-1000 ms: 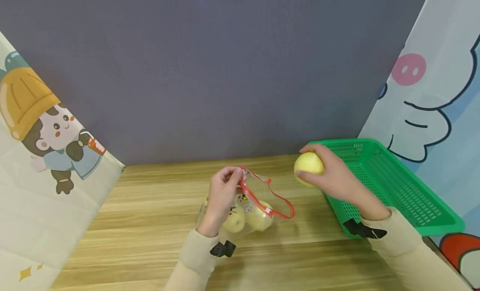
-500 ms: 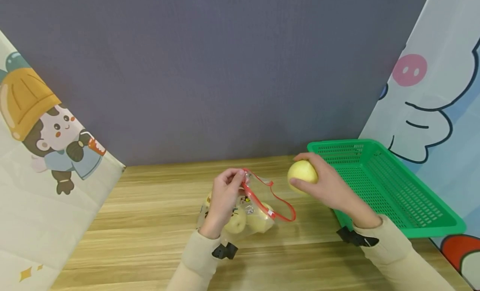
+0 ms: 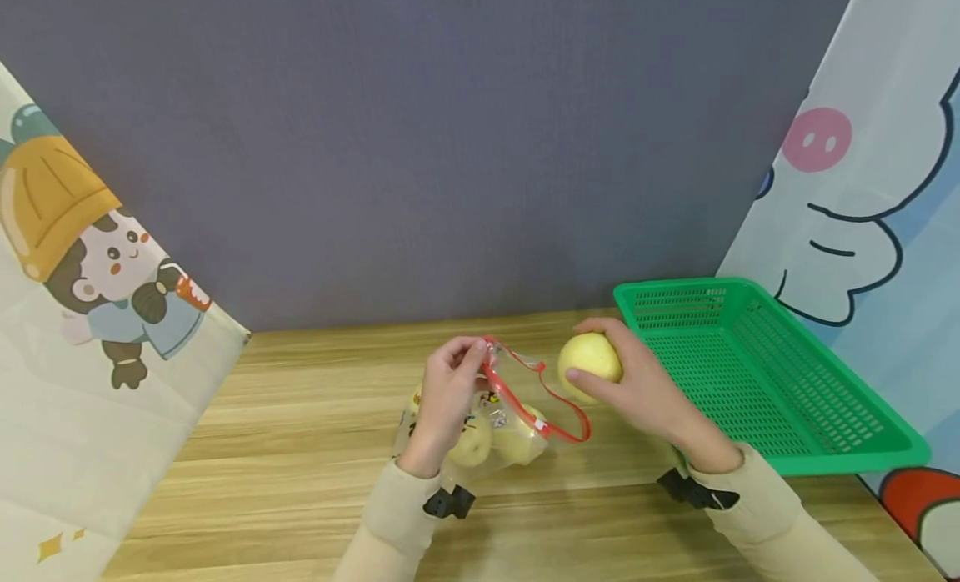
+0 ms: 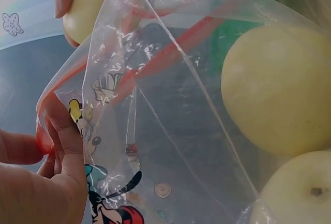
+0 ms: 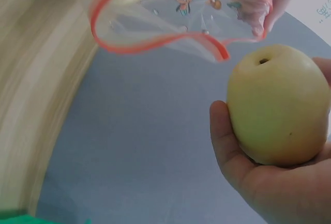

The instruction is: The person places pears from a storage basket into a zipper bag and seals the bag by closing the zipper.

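Observation:
A clear zip bag with red edging and printed cartoon figures lies on the wooden table, its mouth spread toward the right. My left hand pinches the red rim between thumb and fingers. Inside the bag are pale yellow apples, partly hidden by the left hand in the head view. My right hand grips another yellow apple, thumb on the near side and fingers over the far side. This apple is held just right of the bag's mouth; its stem hollow shows in the right wrist view.
A green perforated basket stands at the right, behind the right forearm. A grey wall rises at the table's back edge. Cartoon-printed sheets flank both sides. Bare wooden table shows at the left.
My right hand has carried the apple left and slightly nearer, away from the basket toward the bag's mouth. The left hand and bag have shifted only slightly.

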`<state>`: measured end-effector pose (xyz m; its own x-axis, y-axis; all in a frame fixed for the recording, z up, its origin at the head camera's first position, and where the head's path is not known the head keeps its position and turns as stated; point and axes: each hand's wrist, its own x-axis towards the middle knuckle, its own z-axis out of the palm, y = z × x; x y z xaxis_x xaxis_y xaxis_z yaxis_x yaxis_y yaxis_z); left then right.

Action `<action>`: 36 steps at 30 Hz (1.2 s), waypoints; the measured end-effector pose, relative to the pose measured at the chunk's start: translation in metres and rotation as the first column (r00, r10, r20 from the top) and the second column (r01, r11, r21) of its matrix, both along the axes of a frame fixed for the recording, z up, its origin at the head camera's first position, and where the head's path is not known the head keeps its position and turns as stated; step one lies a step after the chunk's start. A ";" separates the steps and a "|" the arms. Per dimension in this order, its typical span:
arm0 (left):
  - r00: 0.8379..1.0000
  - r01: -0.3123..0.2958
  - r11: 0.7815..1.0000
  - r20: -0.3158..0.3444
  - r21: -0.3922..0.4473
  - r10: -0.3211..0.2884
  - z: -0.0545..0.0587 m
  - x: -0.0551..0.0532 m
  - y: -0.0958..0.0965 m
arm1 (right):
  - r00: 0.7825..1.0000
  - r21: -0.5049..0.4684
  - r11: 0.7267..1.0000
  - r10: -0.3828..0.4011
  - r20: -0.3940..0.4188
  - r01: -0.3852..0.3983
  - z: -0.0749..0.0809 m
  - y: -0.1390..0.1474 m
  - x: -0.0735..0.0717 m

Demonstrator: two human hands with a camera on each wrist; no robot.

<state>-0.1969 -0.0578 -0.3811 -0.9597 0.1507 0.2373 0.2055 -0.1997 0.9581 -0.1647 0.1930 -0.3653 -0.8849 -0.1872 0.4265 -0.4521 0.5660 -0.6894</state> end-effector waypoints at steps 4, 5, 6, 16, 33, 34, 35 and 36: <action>1.000 0.004 1.000 0.002 0.006 -0.004 0.000 0.001 0.000 | 1.000 -0.023 1.000 0.018 -0.006 -0.019 -0.008 -0.006 0.001; 1.000 0.003 1.000 0.002 0.007 -0.003 0.000 0.001 0.000 | 1.000 -0.028 0.999 0.022 -0.009 -0.022 -0.009 -0.008 0.001; 1.000 0.004 1.000 0.002 0.007 -0.004 0.000 0.001 0.000 | 1.000 -0.035 0.999 0.027 -0.010 -0.027 -0.011 -0.009 0.001; 1.000 0.003 1.000 -0.001 0.003 -0.003 -0.001 -0.001 0.000 | 0.999 -0.036 0.999 0.026 -0.044 -0.027 -0.022 -0.023 0.003; 1.000 -0.001 1.000 0.006 -0.005 0.001 0.000 0.002 0.000 | 0.997 -0.006 0.998 0.067 -0.046 -0.068 -0.034 -0.038 0.005; 1.000 0.001 1.000 0.007 -0.006 0.000 0.000 0.003 0.000 | 0.996 0.001 0.998 0.070 -0.050 -0.070 -0.035 -0.039 0.004; 1.000 0.002 1.000 0.008 -0.005 -0.002 0.000 0.003 0.000 | 0.996 0.008 0.997 0.072 -0.054 -0.072 -0.035 -0.041 0.005; 1.000 0.004 1.000 0.008 -0.003 -0.004 0.000 0.003 0.000 | 0.996 0.016 0.997 0.073 -0.056 -0.072 -0.036 -0.042 0.004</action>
<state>-0.1941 -0.0577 -0.3809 -0.9608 0.1557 0.2294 0.1972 -0.1977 0.9602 -0.1603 0.1514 -0.4010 -0.8432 -0.2559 0.4727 -0.5303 0.5397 -0.6538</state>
